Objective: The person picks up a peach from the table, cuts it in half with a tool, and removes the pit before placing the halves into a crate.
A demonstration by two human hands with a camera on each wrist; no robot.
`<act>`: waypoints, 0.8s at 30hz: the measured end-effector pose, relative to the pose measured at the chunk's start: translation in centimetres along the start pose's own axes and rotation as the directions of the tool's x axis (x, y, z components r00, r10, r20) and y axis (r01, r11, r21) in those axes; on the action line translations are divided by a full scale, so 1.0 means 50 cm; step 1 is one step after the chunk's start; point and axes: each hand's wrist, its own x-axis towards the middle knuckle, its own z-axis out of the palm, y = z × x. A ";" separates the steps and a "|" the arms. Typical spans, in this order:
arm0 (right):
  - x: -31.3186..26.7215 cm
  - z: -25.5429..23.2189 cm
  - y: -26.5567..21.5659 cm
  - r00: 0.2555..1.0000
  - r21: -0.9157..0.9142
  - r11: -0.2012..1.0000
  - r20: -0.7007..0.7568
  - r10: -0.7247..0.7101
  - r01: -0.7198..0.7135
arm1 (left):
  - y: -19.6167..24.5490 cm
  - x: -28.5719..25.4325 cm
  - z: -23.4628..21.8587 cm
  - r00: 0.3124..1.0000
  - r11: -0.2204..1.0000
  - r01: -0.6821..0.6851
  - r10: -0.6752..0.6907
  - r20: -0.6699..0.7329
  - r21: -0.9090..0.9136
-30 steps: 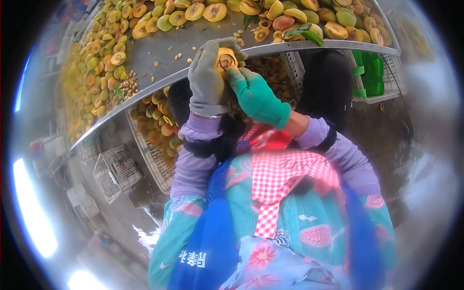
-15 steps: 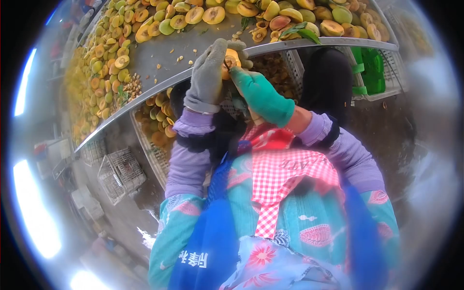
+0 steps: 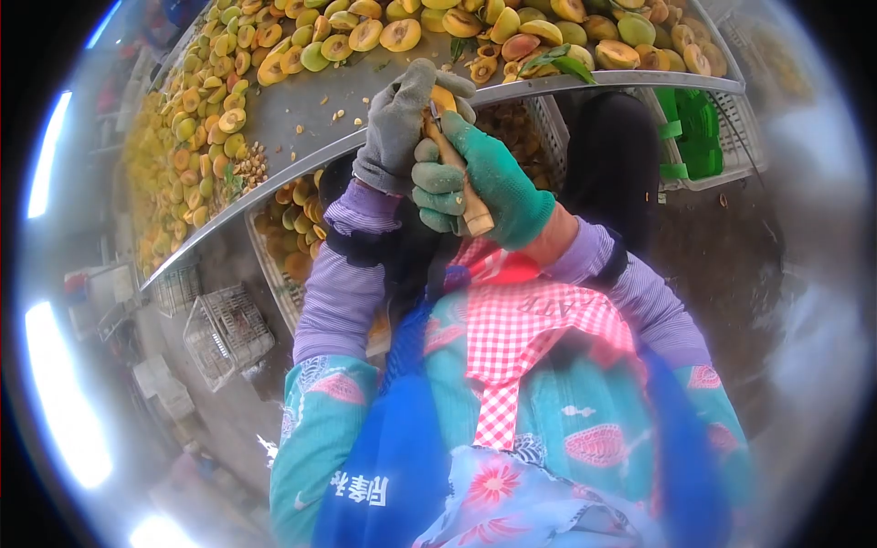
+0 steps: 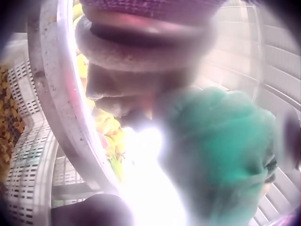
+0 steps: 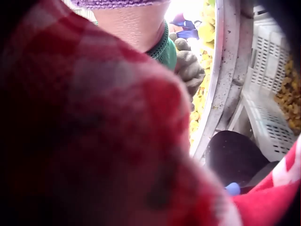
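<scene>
Just over the near edge of the counter [image 3: 315, 99], the left hand [image 3: 395, 128] in a grey glove holds a yellow piece of fruit [image 3: 444, 99], with its fingers bent round it, only as far apart as the fruit is wide. The fruit looks light, soft and a bit wet, so it could squash or slip, and a gentle hold round its sides would suit it best. Close by, the right hand [image 3: 512, 187] in green has its fingers curled snugly round a hard, stiff wooden handle [image 3: 476, 216], a good place to grip.
</scene>
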 end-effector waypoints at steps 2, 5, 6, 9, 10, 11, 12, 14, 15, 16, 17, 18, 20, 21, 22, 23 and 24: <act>-0.010 0.010 0.003 0.994 -0.083 0.996 -0.096 -0.049 0.041 | 0.011 -0.001 0.009 1.000 0.999 -0.004 0.004 0.016 0.033; -0.003 0.002 0.000 0.993 0.124 0.992 0.108 -0.048 0.034 | 0.015 -0.001 0.014 0.998 1.000 -0.024 0.025 0.056 -0.018; -0.003 0.013 0.003 0.996 -0.054 0.995 -0.017 -0.085 0.084 | 0.019 0.003 0.015 0.996 0.998 -0.037 0.040 0.073 -0.047; -0.016 0.029 0.010 0.946 -0.408 0.911 -0.268 -0.182 0.060 | 0.016 0.008 0.011 0.992 0.993 -0.048 0.035 0.119 0.109; -0.018 0.013 -0.004 0.985 -0.276 0.961 -0.154 -0.073 0.028 | 0.016 0.009 0.005 0.987 0.982 -0.073 0.046 0.155 0.174; -0.021 -0.008 -0.018 0.999 -0.141 0.989 -0.025 0.029 -0.032 | 0.017 0.012 0.000 0.972 0.948 -0.161 0.104 0.210 0.273; -0.024 -0.012 -0.021 0.987 -0.010 0.994 0.118 0.112 -0.111 | 0.020 0.006 0.002 0.976 0.970 -0.112 0.067 0.208 0.214; -0.021 0.002 -0.004 0.985 0.046 0.998 0.170 0.026 -0.034 | 0.039 0.005 0.005 0.977 0.994 -0.035 0.012 0.212 0.103; -0.016 0.011 0.002 0.975 0.084 0.996 0.222 -0.008 -0.011 | 0.039 0.006 0.006 0.981 0.999 -0.040 0.043 0.190 -0.021; -0.013 0.015 0.008 0.962 0.135 0.991 0.270 -0.046 0.010 | 0.025 0.003 0.010 0.984 0.989 -0.038 0.062 0.168 -0.143; -0.011 0.012 0.011 0.956 0.152 0.988 0.291 -0.039 -0.006 | 0.009 -0.001 0.016 0.986 0.964 -0.032 0.074 0.150 -0.262; -0.012 0.004 0.010 0.951 0.164 0.986 0.308 -0.029 -0.023 | -0.001 -0.005 0.025 0.988 0.922 -0.030 0.086 0.128 -0.385; -0.021 -0.002 0.012 0.972 0.056 0.998 0.233 -0.013 0.000 | -0.013 -0.017 0.031 0.988 0.924 -0.154 0.138 -0.071 -0.351; -0.031 0.006 0.019 0.989 -0.065 0.998 0.149 -0.018 0.028 | -0.038 -0.012 0.015 0.962 0.946 -0.218 0.165 -0.219 -0.241; -0.037 0.018 0.022 0.997 -0.190 0.981 0.076 -0.032 0.046 | -0.041 -0.028 -0.003 0.880 0.937 -0.350 0.336 -0.337 0.019; -0.045 0.031 0.023 0.999 -0.236 0.971 0.014 -0.037 0.040 | -0.042 -0.043 -0.021 0.754 0.870 -0.390 0.490 -0.437 0.301; -0.055 0.024 0.036 0.998 -0.286 0.958 -0.033 -0.048 0.036 | -0.026 -0.104 -0.061 0.842 0.953 -0.289 0.210 -0.496 -0.087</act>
